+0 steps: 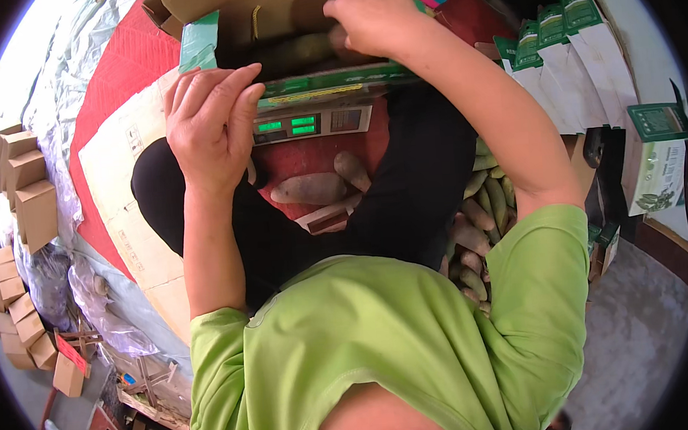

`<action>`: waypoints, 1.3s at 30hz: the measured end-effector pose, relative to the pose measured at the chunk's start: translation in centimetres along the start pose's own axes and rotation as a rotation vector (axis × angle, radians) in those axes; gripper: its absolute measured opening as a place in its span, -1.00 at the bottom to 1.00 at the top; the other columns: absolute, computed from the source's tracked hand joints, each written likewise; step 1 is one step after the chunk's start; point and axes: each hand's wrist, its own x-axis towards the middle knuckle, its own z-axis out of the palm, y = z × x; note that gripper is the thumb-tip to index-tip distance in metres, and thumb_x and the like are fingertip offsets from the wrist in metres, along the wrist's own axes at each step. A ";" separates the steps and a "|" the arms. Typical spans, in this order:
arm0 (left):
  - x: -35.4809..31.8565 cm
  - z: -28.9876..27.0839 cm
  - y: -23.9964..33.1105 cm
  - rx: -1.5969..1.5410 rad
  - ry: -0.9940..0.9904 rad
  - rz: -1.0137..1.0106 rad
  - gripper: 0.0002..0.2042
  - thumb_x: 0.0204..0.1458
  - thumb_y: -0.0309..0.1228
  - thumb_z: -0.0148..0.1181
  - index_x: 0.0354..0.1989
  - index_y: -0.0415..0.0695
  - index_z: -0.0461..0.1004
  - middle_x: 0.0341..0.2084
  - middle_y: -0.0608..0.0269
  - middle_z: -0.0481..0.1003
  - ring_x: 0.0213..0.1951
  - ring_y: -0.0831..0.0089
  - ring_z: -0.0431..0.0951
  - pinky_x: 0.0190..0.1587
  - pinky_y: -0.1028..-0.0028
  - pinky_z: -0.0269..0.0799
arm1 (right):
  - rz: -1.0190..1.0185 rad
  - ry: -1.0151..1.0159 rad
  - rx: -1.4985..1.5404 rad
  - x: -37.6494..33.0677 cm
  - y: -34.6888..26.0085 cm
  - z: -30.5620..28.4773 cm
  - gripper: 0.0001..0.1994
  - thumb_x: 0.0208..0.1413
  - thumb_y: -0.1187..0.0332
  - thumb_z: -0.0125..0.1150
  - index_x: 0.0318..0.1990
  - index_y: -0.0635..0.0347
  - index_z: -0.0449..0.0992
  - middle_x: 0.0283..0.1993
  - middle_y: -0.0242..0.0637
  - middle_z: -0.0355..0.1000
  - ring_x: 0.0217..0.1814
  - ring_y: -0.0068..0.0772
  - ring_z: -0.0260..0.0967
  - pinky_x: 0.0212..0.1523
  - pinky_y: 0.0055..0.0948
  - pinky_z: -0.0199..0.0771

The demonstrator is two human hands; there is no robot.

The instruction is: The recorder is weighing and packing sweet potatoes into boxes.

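Observation:
An open cardboard box (pixel 336 80) with green printed sides rests at the far middle, over a weighing scale (pixel 346 123) with lit green displays. My left hand (pixel 213 116) is closed on the box's near left corner, beside a green flap (pixel 200 41). Above the box's right part is my right hand (pixel 371 18), its fingers curled. A blurred brownish tuber (pixel 340 40) shows just under those fingers; whether they hold it is hidden. Another long tuber (pixel 302 50) lies inside the box in shadow. Between my legs are loose tubers (pixel 309 189) on a red surface.
By my right leg lies a pile of tubers (pixel 471 235), some greenish. Folded green and white cartons (pixel 567 67) stand at the far right, with another printed carton (pixel 656 164) nearer. Small brown boxes (pixel 29 187) are stacked at the left. Flattened cardboard (pixel 135 220) lies beside my left leg.

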 end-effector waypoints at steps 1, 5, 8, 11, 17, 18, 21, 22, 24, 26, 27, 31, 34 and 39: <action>0.0 0.0 0.0 -0.008 0.006 -0.003 -0.89 -0.05 -0.42 0.28 -0.35 -0.15 0.61 -0.50 0.28 0.51 -0.39 0.33 0.50 -0.12 0.33 0.36 | -0.003 -0.003 0.003 -0.3 0.2 0.0 -0.63 -0.02 0.31 0.27 -0.02 0.18 0.52 -0.04 -0.13 0.51 -0.03 -0.20 0.46 -0.08 -0.23 0.48; -0.2 -0.3 0.0 -0.004 0.009 -0.037 -0.89 -0.05 -0.42 0.28 -0.35 -0.14 0.61 -0.50 0.28 0.51 -0.39 0.33 0.50 -0.14 0.34 0.36 | 0.085 0.317 0.398 -3.4 2.3 -1.1 -0.72 -0.05 0.26 0.26 -0.16 0.13 0.58 -0.12 -0.12 0.52 -0.02 -0.12 0.45 -0.07 -0.17 0.47; -0.3 -0.3 0.1 0.003 0.027 -0.038 -0.89 -0.05 -0.43 0.29 -0.35 -0.14 0.61 -0.51 0.28 0.51 -0.39 0.34 0.50 -0.16 0.35 0.35 | 0.366 0.487 0.933 -6.8 4.2 -0.2 -0.62 -0.05 0.37 0.29 -0.01 0.19 0.48 -0.08 -0.10 0.50 -0.01 -0.22 0.46 -0.05 -0.38 0.45; -0.3 -0.1 0.1 0.003 0.036 -0.042 -0.89 -0.05 -0.42 0.29 -0.35 -0.13 0.61 -0.51 0.28 0.51 -0.39 0.34 0.50 -0.18 0.36 0.34 | 0.403 0.756 1.031 -9.9 8.1 6.0 -0.75 0.08 0.42 0.25 -0.07 0.19 0.56 -0.24 -0.32 0.55 -0.25 -0.59 0.46 -0.17 -0.58 0.44; -0.4 0.1 0.4 0.013 0.031 -0.037 -0.89 -0.03 -0.40 0.29 -0.35 -0.12 0.62 -0.50 0.30 0.52 -0.39 0.34 0.49 -0.20 0.38 0.33 | 0.788 0.619 1.151 -18.6 11.2 19.3 -0.78 0.06 0.41 0.26 -0.13 0.26 0.57 -0.34 -0.30 0.55 -0.31 -0.61 0.45 -0.24 -0.56 0.43; -0.2 0.0 0.5 0.033 0.010 -0.024 -0.88 0.01 -0.42 0.26 -0.32 -0.16 0.62 -0.51 0.26 0.50 -0.38 0.35 0.49 -0.23 0.40 0.34 | 0.836 0.553 1.200 -20.0 11.2 21.5 -0.78 0.06 0.43 0.25 -0.13 0.27 0.57 -0.35 -0.31 0.55 -0.32 -0.62 0.44 -0.26 -0.57 0.43; 0.1 0.6 0.7 0.048 -0.015 -0.003 -0.87 0.05 -0.43 0.24 -0.29 -0.19 0.62 -0.51 0.22 0.49 -0.38 0.36 0.49 -0.25 0.43 0.36 | 0.783 0.593 1.249 -23.8 10.6 28.8 -0.78 0.04 0.45 0.25 -0.14 0.29 0.57 -0.36 -0.33 0.54 -0.34 -0.64 0.44 -0.30 -0.58 0.42; 0.0 0.6 0.7 0.059 -0.016 -0.003 -0.87 0.04 -0.42 0.24 -0.29 -0.18 0.62 -0.51 0.23 0.49 -0.37 0.36 0.49 -0.25 0.42 0.35 | 0.834 0.532 1.231 -24.4 9.5 29.6 -0.77 0.04 0.45 0.24 -0.13 0.29 0.57 -0.36 -0.33 0.54 -0.34 -0.63 0.44 -0.31 -0.57 0.42; -0.2 0.8 0.6 0.074 -0.017 -0.014 -0.88 0.01 -0.39 0.26 -0.31 -0.13 0.62 -0.49 0.28 0.51 -0.36 0.35 0.49 -0.20 0.39 0.34 | 0.884 0.475 1.216 -25.1 7.8 30.3 -0.77 0.04 0.44 0.23 -0.13 0.29 0.57 -0.36 -0.32 0.54 -0.34 -0.61 0.45 -0.32 -0.56 0.42; -0.1 1.0 0.6 0.082 -0.016 -0.019 -0.88 -0.02 -0.37 0.28 -0.33 -0.09 0.62 -0.47 0.33 0.53 -0.34 0.35 0.49 -0.15 0.36 0.32 | 0.965 0.387 1.211 -25.4 6.7 30.6 -0.75 0.04 0.43 0.22 -0.11 0.31 0.56 -0.36 -0.31 0.54 -0.33 -0.59 0.46 -0.31 -0.55 0.43; -0.1 1.0 0.6 0.091 -0.023 -0.013 -0.87 -0.03 -0.36 0.29 -0.32 -0.08 0.62 -0.46 0.33 0.53 -0.33 0.35 0.49 -0.14 0.35 0.32 | 0.943 0.417 1.247 -25.3 6.5 30.7 -0.74 0.05 0.43 0.20 -0.11 0.33 0.56 -0.37 -0.30 0.54 -0.36 -0.57 0.44 -0.33 -0.53 0.42; 0.1 0.9 0.7 0.125 -0.052 -0.012 -0.85 -0.05 -0.35 0.30 -0.31 -0.09 0.61 -0.44 0.32 0.53 -0.31 0.33 0.50 -0.10 0.33 0.31 | 0.910 0.442 1.343 -24.4 7.3 28.8 -0.76 0.06 0.46 0.19 -0.10 0.33 0.55 -0.39 -0.36 0.52 -0.39 -0.61 0.41 -0.36 -0.57 0.39; 0.0 1.0 0.6 0.132 -0.069 0.017 -0.83 -0.06 -0.34 0.31 -0.31 -0.10 0.61 -0.44 0.31 0.53 -0.30 0.31 0.50 -0.09 0.31 0.30 | 0.883 0.504 1.388 -22.9 8.8 25.1 -0.77 0.08 0.48 0.19 -0.09 0.30 0.54 -0.40 -0.42 0.50 -0.41 -0.66 0.37 -0.41 -0.62 0.33; 0.2 0.5 1.5 0.174 -0.181 -0.023 -0.81 -0.08 -0.34 0.32 -0.30 -0.10 0.59 -0.43 0.30 0.51 -0.27 0.31 0.50 0.06 0.21 0.28 | 0.809 0.518 1.452 -19.6 10.8 17.0 -0.74 0.12 0.41 0.21 -0.03 0.23 0.52 -0.26 -0.44 0.52 -0.31 -0.70 0.40 -0.36 -0.66 0.30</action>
